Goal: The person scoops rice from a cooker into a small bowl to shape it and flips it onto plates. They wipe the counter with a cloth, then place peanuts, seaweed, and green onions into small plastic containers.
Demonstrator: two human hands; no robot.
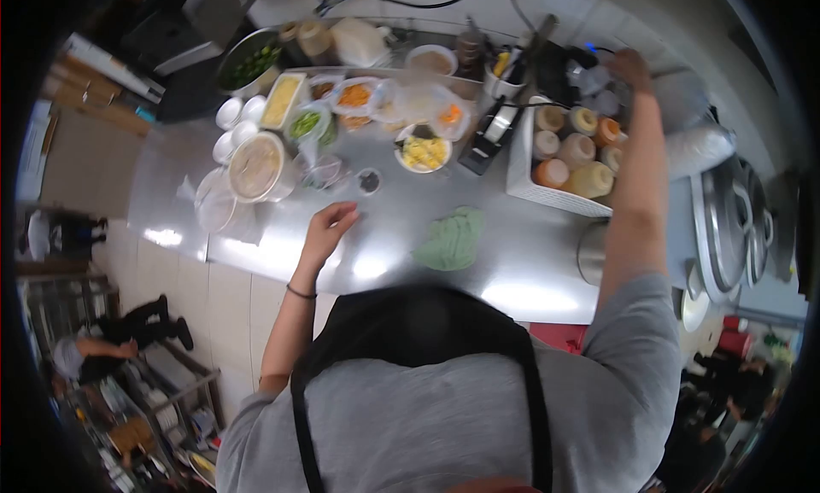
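My left hand (330,228) hovers over the steel table's front part, fingers apart and holding nothing, close to a small clear cup of dark bits (369,181). A crumpled green cloth (453,239) lies to its right. My right hand (630,70) reaches to the back right, beside clear plastic cups or containers (595,81) behind the white basket (559,199). Its fingers are blurred, so any grip cannot be made out. Capped sauce bottles (589,180) stand in the basket. A bowl of yellow chunks (424,153) sits near the middle, left of a black dispenser (487,141).
Bags of orange (354,94) and green food (305,124), a tray of shredded yellow food (280,101), a lidded tub (257,166) and white cups (245,133) crowd the left. Large metal lids (726,224) stand right. Other people (128,344) are at the edges.
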